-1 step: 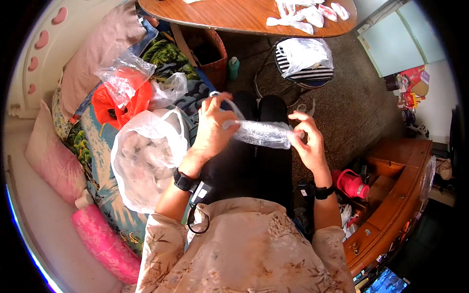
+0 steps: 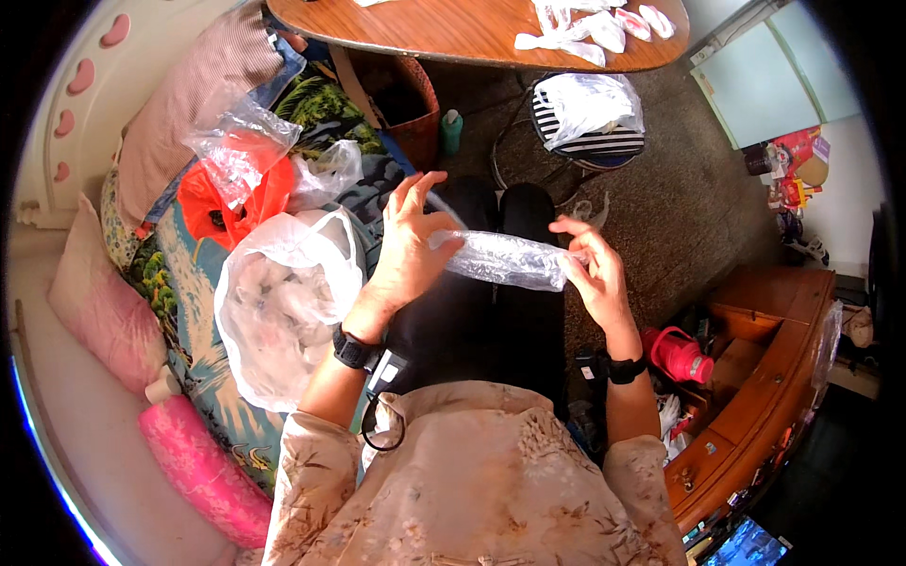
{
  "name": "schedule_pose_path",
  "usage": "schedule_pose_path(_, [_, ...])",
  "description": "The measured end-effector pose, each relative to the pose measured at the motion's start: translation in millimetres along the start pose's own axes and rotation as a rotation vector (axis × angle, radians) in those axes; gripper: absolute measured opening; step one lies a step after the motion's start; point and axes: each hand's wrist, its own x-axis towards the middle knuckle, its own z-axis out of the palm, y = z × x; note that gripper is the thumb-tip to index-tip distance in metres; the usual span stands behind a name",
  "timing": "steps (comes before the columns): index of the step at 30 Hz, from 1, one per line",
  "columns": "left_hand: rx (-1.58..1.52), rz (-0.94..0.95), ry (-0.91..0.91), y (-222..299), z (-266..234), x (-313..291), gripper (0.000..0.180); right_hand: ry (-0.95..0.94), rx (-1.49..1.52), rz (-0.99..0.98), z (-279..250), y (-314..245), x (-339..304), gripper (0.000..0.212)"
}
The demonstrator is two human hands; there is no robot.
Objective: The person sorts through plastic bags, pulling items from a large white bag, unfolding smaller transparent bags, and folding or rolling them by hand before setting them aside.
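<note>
Over my lap, a clear plastic bag [image 2: 505,260] folded into a long narrow strip stretches between my two hands. My left hand [image 2: 413,243] grips its left end between thumb and palm, the index and other fingers raised. A thin loose piece of the plastic sticks up beside that hand. The right end is pinched by the thumb and fingers of my right hand [image 2: 595,272]. Close to my left forearm, a white plastic bag [image 2: 236,349] stands wide at the mouth with crumpled clear plastic inside. Behind it lie a red plastic bag [image 2: 196,203] and crumpled clear bags [image 2: 326,174].
Ahead is a wooden table [image 2: 425,33] with several folded white bags [image 2: 604,33]. A striped stool [image 2: 590,146] carries another white bag [image 2: 595,104]. Pillows [image 2: 109,292] lie on the bed to the left. A wooden cabinet [image 2: 755,396] and a pink bottle [image 2: 678,357] are at the right.
The thin loose piece by my left hand has dropped lower, and the left fingers have shifted slightly. Both hands still hold the folded bag in nearly the same place.
</note>
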Motion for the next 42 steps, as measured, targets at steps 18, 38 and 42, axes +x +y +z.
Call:
schedule_pose_path(18, [-0.873, -0.283, -0.197, 3, -24, -8, 0.018, -0.102, 1.021, 0.222, -8, 0, -10, 0.018])
schedule_pose_path(38, [-0.808, -0.533, -0.319, 7, -45, -18, 0.007, -0.105, 0.475, 0.278, -6, -24, -13, 0.018])
schedule_pose_path(42, [-0.749, -0.417, -0.259, 8, -49, -22, 0.008, -0.135, 0.684, 0.202, -6, -25, -13, 0.022])
